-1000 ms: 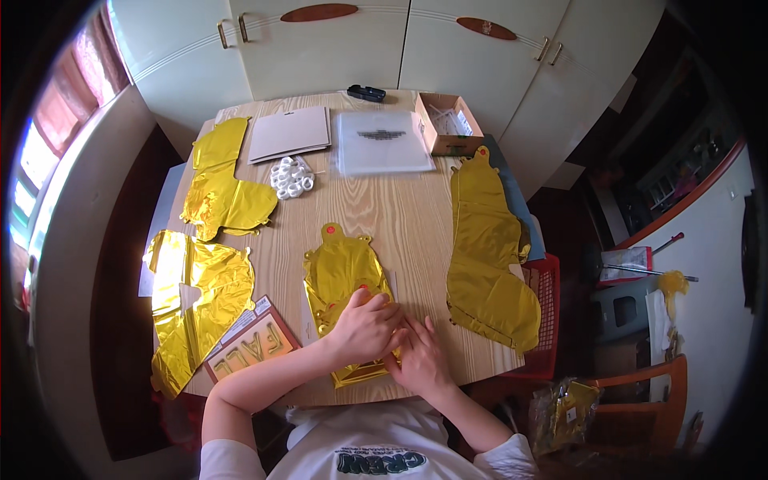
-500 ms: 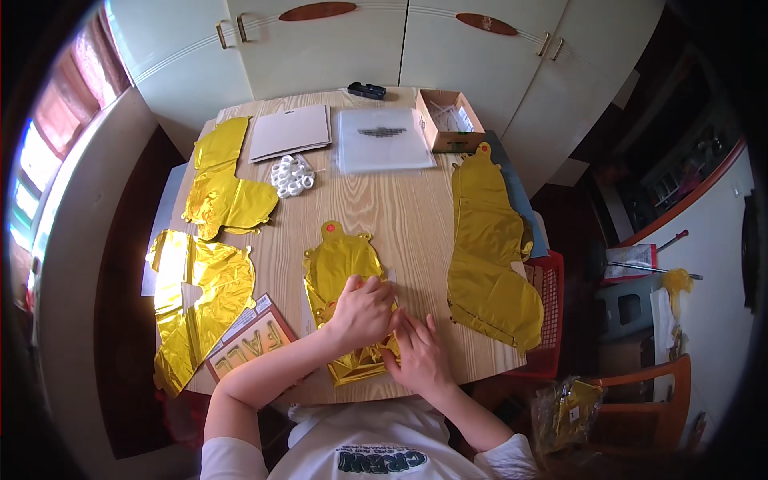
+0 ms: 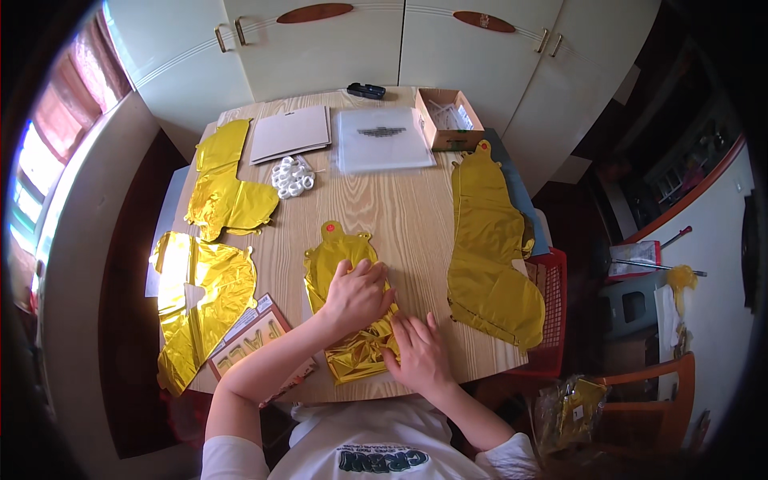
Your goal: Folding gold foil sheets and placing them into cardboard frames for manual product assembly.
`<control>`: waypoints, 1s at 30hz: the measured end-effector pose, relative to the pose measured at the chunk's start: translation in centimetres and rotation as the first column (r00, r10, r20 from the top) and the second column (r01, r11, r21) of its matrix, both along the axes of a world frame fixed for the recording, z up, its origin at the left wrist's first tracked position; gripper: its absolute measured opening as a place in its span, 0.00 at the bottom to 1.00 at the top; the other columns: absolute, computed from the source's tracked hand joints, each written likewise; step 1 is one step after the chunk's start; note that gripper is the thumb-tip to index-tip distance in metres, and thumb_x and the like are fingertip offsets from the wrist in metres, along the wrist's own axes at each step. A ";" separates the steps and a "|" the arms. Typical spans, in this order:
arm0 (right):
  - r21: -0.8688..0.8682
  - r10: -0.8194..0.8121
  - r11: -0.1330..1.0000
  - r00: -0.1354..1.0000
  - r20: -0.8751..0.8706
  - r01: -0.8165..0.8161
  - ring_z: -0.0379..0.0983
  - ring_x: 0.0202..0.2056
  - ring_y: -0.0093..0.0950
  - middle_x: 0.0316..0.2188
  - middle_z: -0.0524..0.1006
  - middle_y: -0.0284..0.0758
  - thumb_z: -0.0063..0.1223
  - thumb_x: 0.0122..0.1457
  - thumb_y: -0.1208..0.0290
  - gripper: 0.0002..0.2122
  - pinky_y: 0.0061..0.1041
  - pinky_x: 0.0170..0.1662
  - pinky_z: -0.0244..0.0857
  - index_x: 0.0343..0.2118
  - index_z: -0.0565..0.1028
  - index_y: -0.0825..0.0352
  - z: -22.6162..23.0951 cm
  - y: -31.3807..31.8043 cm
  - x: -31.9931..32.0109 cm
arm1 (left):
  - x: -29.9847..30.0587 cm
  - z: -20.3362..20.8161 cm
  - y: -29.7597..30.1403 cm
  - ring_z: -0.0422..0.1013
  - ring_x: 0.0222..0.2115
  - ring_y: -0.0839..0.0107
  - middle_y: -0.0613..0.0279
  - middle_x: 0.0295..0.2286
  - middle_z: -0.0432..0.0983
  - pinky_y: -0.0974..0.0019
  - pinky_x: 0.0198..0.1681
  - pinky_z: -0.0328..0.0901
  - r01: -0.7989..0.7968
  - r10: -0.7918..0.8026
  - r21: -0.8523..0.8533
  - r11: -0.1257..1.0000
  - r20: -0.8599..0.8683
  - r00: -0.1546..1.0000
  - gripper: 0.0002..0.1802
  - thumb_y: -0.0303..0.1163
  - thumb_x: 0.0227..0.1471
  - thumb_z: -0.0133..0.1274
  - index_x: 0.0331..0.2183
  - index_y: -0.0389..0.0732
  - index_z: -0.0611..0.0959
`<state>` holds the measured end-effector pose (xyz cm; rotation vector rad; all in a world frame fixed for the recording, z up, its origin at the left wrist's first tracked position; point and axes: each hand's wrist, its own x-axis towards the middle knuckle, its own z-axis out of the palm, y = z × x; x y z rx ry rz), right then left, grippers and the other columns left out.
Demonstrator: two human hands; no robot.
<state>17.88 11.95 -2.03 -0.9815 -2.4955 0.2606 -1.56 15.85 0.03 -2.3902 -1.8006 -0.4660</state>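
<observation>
A flat gold foil balloon [image 3: 344, 252] lies lengthwise in front of me, with a small red dot on its far tab and a crumpled, folded near end. My left hand [image 3: 358, 296] is curled into a fist and presses on its middle; the fingertips are hidden underneath, so I cannot tell if they pinch the foil. Beside it, my right hand [image 3: 419, 352] rests with fingers stretched and apart, touching the balloon's right edge near the crumpled part. Nothing shows in the right hand.
More gold foil balloons lie at the far left [image 3: 228, 188], near left [image 3: 204, 292] and right [image 3: 492, 248]. Around them are a printed package [image 3: 256, 344], white ribbon rolls [image 3: 293, 177], grey cards [image 3: 290, 133], clear bags [image 3: 384, 144], a cardboard box [image 3: 450, 140] and a red basket [image 3: 552, 320].
My left hand has slid slightly away from me along the foil balloon and apart from the right hand, uncovering more crumpled foil. The right hand stays nearly still.
</observation>
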 end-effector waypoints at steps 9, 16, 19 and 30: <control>0.001 -0.003 1.000 1.000 0.011 0.003 0.65 0.55 0.35 0.50 0.73 0.42 0.57 0.53 0.61 0.26 0.50 0.63 0.49 0.53 0.69 0.71 0.1 0.0 0.0 | -0.7 0.7 0.8 0.66 0.51 0.67 0.64 0.45 0.74 0.55 0.48 0.58 -0.040 0.040 -0.179 0.983 -0.003 0.999 0.31 0.54 0.47 0.57 0.44 0.38 0.81; 0.014 -0.003 1.000 1.000 0.017 0.002 0.66 0.54 0.33 0.50 0.74 0.40 0.57 0.53 0.60 0.26 0.51 0.63 0.50 0.53 0.69 0.71 0.5 0.1 0.0 | -1.2 -0.5 2.4 0.50 0.63 0.61 0.60 0.62 0.55 0.46 0.57 0.53 -0.123 0.114 -0.197 0.973 -0.061 0.992 0.51 0.63 0.42 0.59 0.59 0.38 0.67; 0.022 -0.008 1.000 1.000 0.018 0.008 0.66 0.53 0.33 0.49 0.74 0.40 0.58 0.53 0.60 0.26 0.52 0.63 0.50 0.52 0.69 0.71 0.6 -0.1 0.0 | -1.4 0.0 3.0 0.41 0.67 0.57 0.61 0.66 0.43 0.41 0.62 0.47 -0.171 0.152 -0.225 0.959 -0.097 0.984 0.58 0.64 0.40 0.60 0.63 0.39 0.60; 0.021 -0.003 1.000 1.000 0.018 0.003 0.67 0.52 0.32 0.49 0.75 0.39 0.58 0.53 0.60 0.28 0.52 0.63 0.49 0.53 0.69 0.71 0.6 0.0 -0.1 | -3.1 -0.1 6.4 0.37 0.68 0.55 0.60 0.68 0.39 0.37 0.63 0.43 -0.287 0.280 -0.213 0.934 -0.061 0.958 0.64 0.64 0.33 0.65 0.65 0.45 0.57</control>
